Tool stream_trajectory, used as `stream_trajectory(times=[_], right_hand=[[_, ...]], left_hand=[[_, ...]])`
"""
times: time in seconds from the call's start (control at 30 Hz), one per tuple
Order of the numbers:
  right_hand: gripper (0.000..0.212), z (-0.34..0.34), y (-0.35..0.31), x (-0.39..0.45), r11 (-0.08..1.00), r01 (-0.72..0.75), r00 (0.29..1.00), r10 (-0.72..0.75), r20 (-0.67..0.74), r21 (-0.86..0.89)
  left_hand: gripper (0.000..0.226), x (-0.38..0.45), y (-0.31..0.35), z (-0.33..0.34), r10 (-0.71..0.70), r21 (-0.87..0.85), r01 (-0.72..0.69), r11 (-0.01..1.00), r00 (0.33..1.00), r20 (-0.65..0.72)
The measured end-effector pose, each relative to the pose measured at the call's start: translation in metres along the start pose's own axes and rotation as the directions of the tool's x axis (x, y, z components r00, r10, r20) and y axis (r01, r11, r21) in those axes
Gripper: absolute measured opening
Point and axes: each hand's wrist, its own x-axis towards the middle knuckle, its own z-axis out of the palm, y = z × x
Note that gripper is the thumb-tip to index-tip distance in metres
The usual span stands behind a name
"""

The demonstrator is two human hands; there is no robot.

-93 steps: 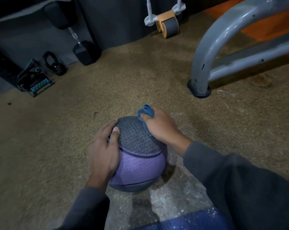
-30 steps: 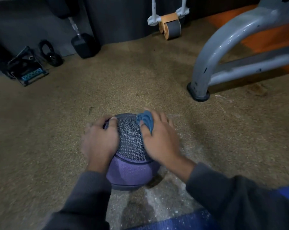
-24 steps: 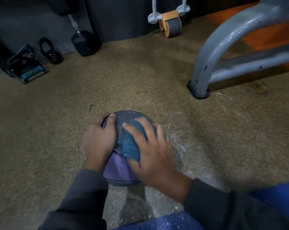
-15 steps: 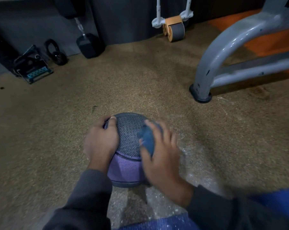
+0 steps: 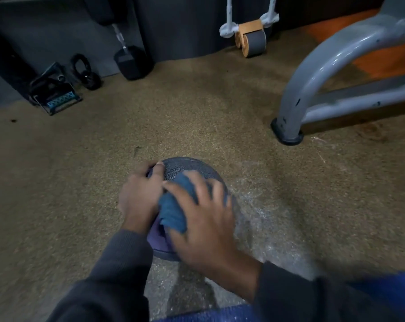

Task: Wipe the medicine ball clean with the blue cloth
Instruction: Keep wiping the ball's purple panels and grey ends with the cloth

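Speckled tan rubber flooring (image 5: 196,108) fills my view, worn pale and scuffed just right of the medicine ball (image 5: 182,166), which sits on it low in the middle. I can read no brand or lettering anywhere; the ball shows only a grey mesh top and a purple lower band. My left hand (image 5: 138,196) cups the ball's left side, fingers curled over it. My right hand (image 5: 203,219) lies spread across the top and near face, pressing the blue cloth (image 5: 173,210) flat against the ball; it is motion-blurred, so I cannot make out its fingertips. Both hands hide most of the ball. Along the dark back wall stand a dumbbell (image 5: 131,61), a small kettlebell (image 5: 87,73), a black and teal stand (image 5: 55,94) and an ab roller (image 5: 252,40). A grey tubular frame (image 5: 313,73) plants its foot to the right, cut off by the edge. A blue mat (image 5: 208,313) shows at the bottom.
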Motion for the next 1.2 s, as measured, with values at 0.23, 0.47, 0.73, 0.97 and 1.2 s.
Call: stream_trajectory(times=[0.23, 0.47, 0.73, 0.97, 1.2], right_hand=[[0.046, 0.004, 0.067, 0.065, 0.899, -0.376, 0.927, 0.361, 0.104, 0.224], [0.065, -0.004, 0.015, -0.002, 0.997, 0.046, 0.999, -0.045, 0.015, -0.064], [0.057, 0.012, 0.054, -0.001, 0.861, -0.403, 0.888, 0.450, -0.094, 0.309], [0.064, 0.001, 0.016, 0.004, 0.998, -0.020, 1.000, 0.021, -0.018, 0.055], [0.048, 0.018, 0.076, 0.033, 0.689, -0.540, 0.825, 0.548, 0.141, 0.482]], left_hand=[[0.040, -0.004, -0.001, 0.001, 0.014, -0.012, -0.015, 1.000, 0.999, -0.040], [0.038, -0.005, 0.001, 0.000, 0.007, -0.022, -0.007, 1.000, 1.000, -0.018], [0.038, -0.007, 0.001, 0.004, -0.054, -0.034, 0.051, 0.998, 0.994, -0.092], [0.039, -0.013, -0.003, 0.001, 0.006, -0.045, -0.009, 0.999, 0.998, -0.064], [0.033, -0.016, -0.015, -0.004, 0.053, -0.144, -0.064, 0.987, 0.995, -0.085]])
